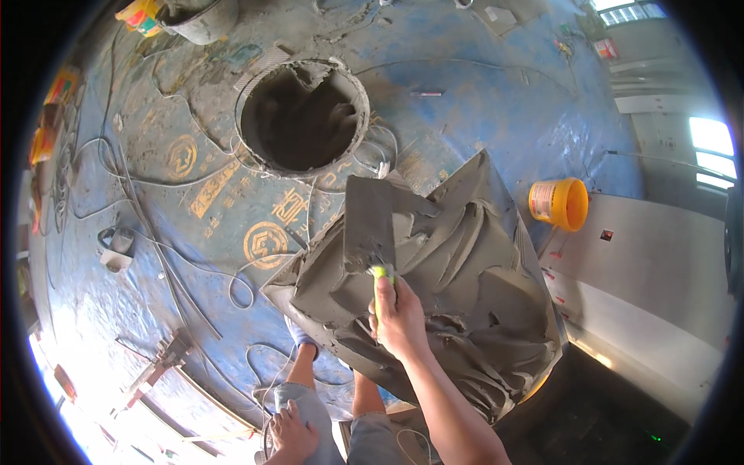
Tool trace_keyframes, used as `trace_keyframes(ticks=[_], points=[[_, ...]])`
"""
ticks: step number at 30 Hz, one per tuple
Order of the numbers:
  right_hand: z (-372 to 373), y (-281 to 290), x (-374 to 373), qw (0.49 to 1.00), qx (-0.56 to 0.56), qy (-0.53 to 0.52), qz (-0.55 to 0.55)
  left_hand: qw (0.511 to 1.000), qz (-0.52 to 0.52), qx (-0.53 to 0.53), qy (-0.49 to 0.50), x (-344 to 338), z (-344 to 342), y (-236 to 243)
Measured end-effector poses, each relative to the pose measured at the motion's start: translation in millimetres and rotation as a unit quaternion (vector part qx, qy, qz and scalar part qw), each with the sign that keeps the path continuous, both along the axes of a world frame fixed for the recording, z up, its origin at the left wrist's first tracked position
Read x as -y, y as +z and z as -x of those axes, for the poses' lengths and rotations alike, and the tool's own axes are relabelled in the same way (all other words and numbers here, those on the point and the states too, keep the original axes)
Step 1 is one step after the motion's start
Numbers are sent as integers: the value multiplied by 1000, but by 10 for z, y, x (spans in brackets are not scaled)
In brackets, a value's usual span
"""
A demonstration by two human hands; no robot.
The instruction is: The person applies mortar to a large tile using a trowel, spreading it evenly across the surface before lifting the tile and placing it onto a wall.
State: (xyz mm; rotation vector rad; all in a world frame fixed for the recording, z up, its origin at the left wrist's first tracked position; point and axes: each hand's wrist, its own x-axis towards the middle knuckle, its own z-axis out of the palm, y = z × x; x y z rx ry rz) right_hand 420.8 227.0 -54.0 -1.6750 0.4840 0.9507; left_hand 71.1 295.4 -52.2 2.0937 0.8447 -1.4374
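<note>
My right hand [399, 322] is closed around the yellow-green handle of a trowel [369, 221]. Its flat rectangular blade is coated in grey paste and lies over the far left part of a thick layer of wet grey mortar [473, 260]. The mortar covers a large angular slab in front of me, with ridges and swirls across it. My left hand [293, 434] rests on my left thigh, fingers lying loosely on the grey shorts, with nothing seen in it. Beyond the trowel stands a big bucket [362, 116] with dark grey mortar inside.
A yellow bucket [558, 204] lies tilted right of the slab, near pale panels [659, 267]. Cables [174, 275] wind over the blue-covered floor [465, 101] on the left. Another mortar-stained bucket [203, 22] stands at the far left.
</note>
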Motion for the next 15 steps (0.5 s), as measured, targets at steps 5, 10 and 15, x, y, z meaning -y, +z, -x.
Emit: trace_keyframes(ticks=[5, 10, 15], points=[[15, -152, -349, 998, -30, -7, -61, 1000, -6, 22, -9, -16, 11, 6], [55, 196, -231, 987, -81, 108, -89, 1000, -1, 30, 0, -24, 112, -46], [227, 357, 163, 820, 316, 430, 206, 999, -12, 35, 1, -22, 152, -29]])
